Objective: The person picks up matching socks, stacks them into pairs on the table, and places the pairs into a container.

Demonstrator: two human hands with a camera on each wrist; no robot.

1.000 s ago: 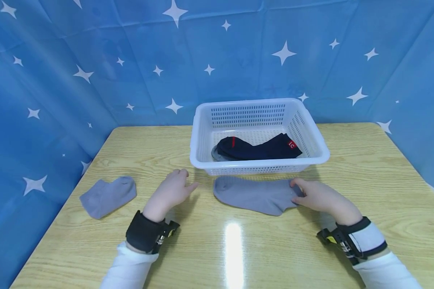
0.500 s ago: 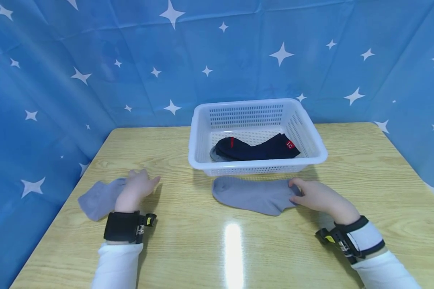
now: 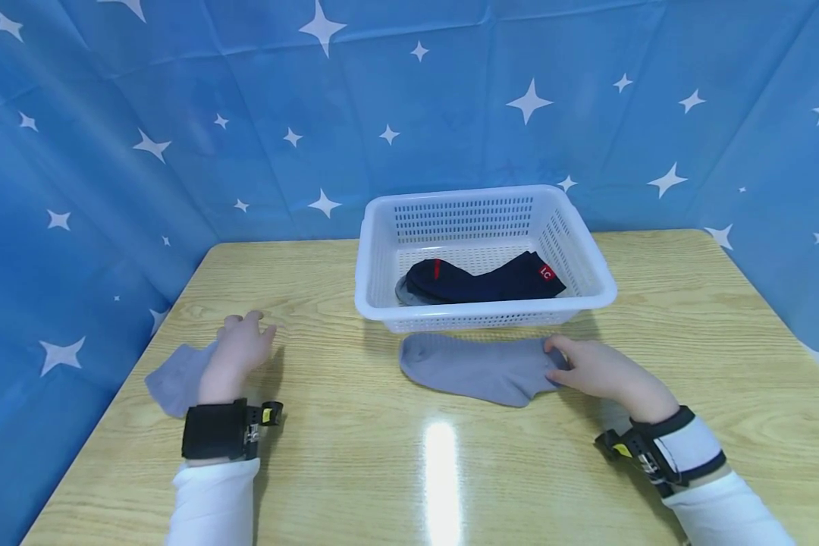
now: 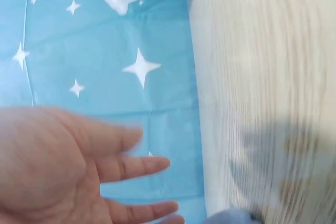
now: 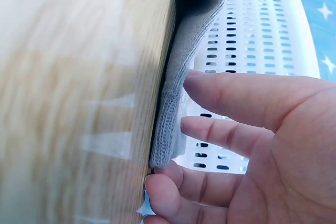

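My left hand (image 3: 239, 349) is over the far end of a short grey sock (image 3: 180, 379), covering part of it. In the left wrist view its fingers (image 4: 134, 166) are extended and apart, holding nothing. A grey rounded edge, probably that sock, shows at the bottom of this view. A second grey sock (image 3: 478, 368) lies flat before the basket, toe to the left. My right hand (image 3: 600, 371) is at its cuff (image 5: 170, 129), thumb and fingers spread. Up close, the fingertips touch the ribbed cuff and its end.
Behind the second sock stands a white plastic basket (image 3: 487, 311) with slotted sides. Inside lie a dark navy sock (image 3: 484, 284) with red marks and something grey partly under it. A blue curtain (image 3: 409, 114) with white stars backs the wooden table (image 3: 355, 455).
My left hand has moved left from beside the basket to the short grey sock, now covering part of it. My right hand has stayed at the other sock's cuff.
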